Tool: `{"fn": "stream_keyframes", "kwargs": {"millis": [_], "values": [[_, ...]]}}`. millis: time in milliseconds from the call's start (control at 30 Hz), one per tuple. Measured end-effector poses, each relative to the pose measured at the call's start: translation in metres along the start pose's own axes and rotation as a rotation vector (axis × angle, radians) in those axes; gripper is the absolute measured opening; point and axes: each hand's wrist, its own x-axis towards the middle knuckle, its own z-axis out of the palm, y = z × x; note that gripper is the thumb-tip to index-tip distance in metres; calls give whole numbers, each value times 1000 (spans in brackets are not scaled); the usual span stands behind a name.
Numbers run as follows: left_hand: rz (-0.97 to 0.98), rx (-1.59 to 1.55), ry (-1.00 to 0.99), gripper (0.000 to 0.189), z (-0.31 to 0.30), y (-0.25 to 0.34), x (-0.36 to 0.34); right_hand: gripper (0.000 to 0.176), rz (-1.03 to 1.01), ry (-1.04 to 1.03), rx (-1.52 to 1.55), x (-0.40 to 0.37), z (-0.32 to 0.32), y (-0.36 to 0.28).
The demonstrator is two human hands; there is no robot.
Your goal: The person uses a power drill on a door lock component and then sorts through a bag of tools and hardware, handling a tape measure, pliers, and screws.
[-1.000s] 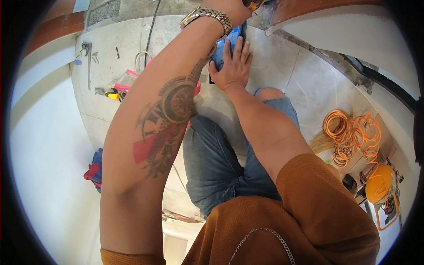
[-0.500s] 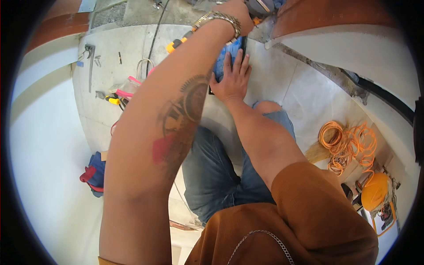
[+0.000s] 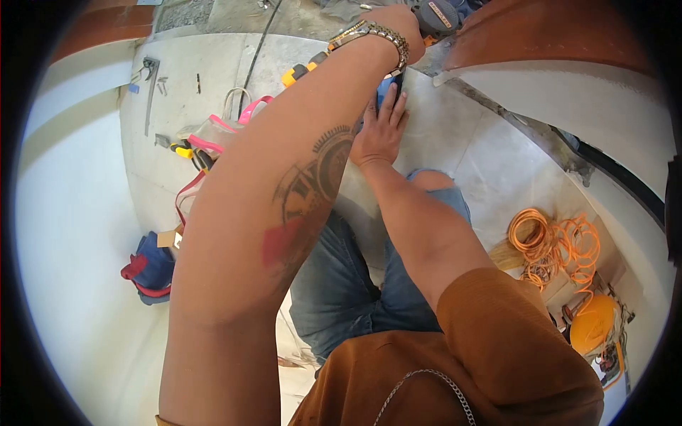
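My left hand (image 3: 402, 30), with a metal watch at the wrist, reaches to the top of the view. It is closed around a dark power tool (image 3: 437, 18) with a rounded end and a bit of orange below; its working end is hidden. Just below, my right hand (image 3: 380, 131) lies flat with fingers stretched out on a blue-faced, dark-edged piece (image 3: 386, 89) on the floor. My left forearm covers much of that piece. A yellow-and-black tool (image 3: 298, 72) lies left of my left wrist, partly hidden.
On the pale tiles at left are a metal square (image 3: 150, 92), a yellow-handled tool (image 3: 180, 150) and a pink-trimmed clear bag (image 3: 213, 131). A dark cable (image 3: 260, 48) crosses the floor. Coiled orange hose (image 3: 531, 234) and a yellow-orange hard hat (image 3: 592, 325) lie at right. Walls flank both sides.
My left hand and the power tool have shifted slightly right and down in view. My left forearm now covers more of the blue piece. My right hand stays flat on it.
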Motion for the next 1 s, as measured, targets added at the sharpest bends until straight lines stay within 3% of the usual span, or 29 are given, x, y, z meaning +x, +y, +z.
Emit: {"fn": "stream_keyframes", "kwargs": {"millis": [167, 467, 1000], "values": [[-21, -229, 23, 34, -15, 3, -23, 89, 11, -2, 18, 0, -3, 0], [-68, -93, 17, 36, -1, -5, -4, 89, 24, -14, 20, 1, -3, -1], [-102, -169, 47, 35, -4, 3, -8, 88, -3, -9, -3, 3, -3, -1]]}}
